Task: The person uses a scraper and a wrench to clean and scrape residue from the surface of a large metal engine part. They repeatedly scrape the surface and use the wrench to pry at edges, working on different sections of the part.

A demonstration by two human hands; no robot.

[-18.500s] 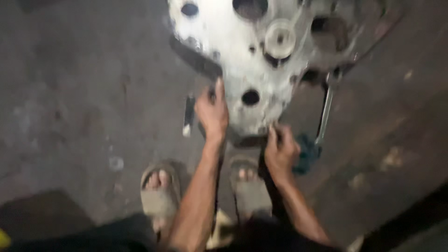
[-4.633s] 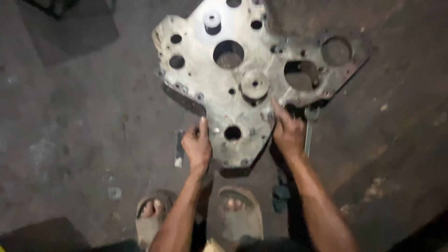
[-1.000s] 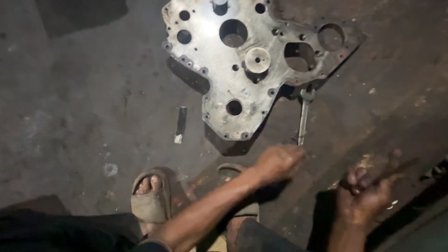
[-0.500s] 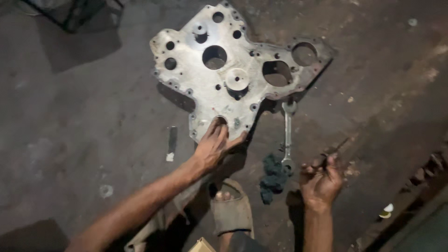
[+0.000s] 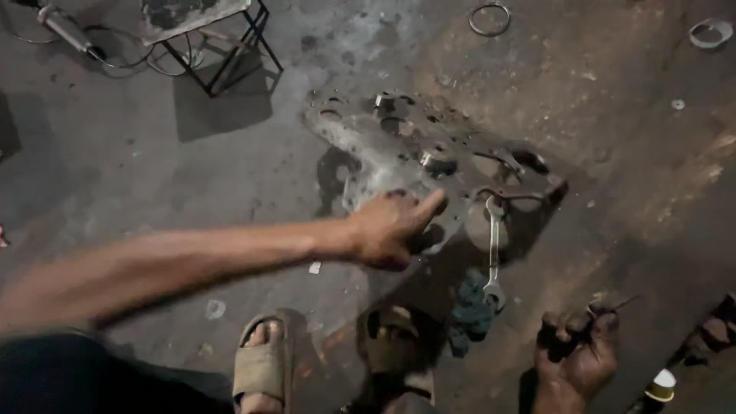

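Plate (image 5: 399, 153): flat on floor.
Left hand (image 5: 391, 226): resting on plate's near edge, fingers loosely spread.
Right hand (image 5: 579, 353): pinching thin rod (image 5: 617, 307).
Wrench (image 5: 493, 249): beside plate.

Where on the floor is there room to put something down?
Bare floor lies left of the metal plate, below the stool frame, and right of the plate, below the ring. It is crowded near the left hand, spanner, rag and sandals.

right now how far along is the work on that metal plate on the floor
Done: the metal cover plate lies flat on the floor, no fasteners visible in its holes. In hand: the left hand rests on its near edge; the right hand pinches a thin dark piece. Untouched: the wrench and rag beside it.
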